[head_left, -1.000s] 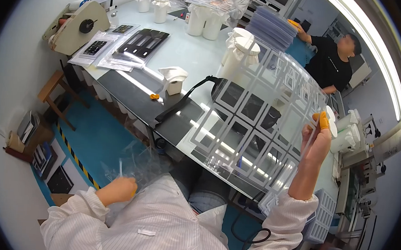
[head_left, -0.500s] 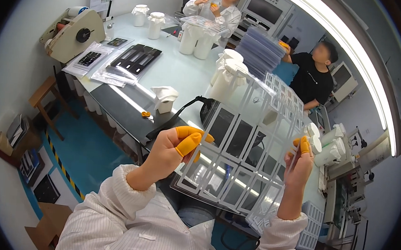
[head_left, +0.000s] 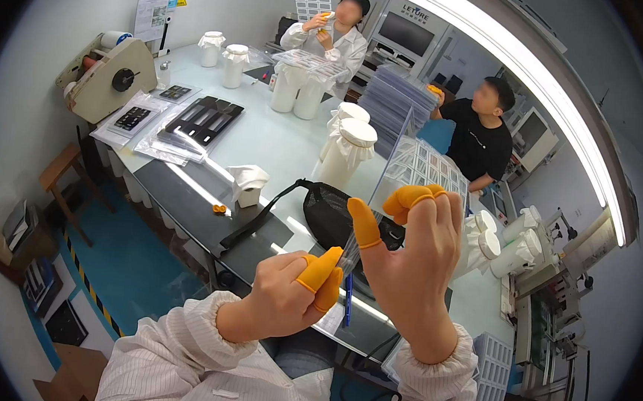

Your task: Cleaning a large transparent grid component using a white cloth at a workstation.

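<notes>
Head view: clear plastic sheet point(head_left: 393, 152) up over the table point(head_left: 277, 141), nearly edge-on, and your left hand point(head_left: 285, 291) has it!
Your left thumb and fingers, in orange finger covers point(head_left: 322, 270), pinch its lower end; your right hand point(head_left: 382, 206) is spread, thumb apart from curled fingers, right beside the sheet, and whether it touches, I can't tell. Behind your hands lies a black mesh pouch point(head_left: 327, 212); white cloth-topped jars point(head_left: 355, 147) stand farther back.
</notes>
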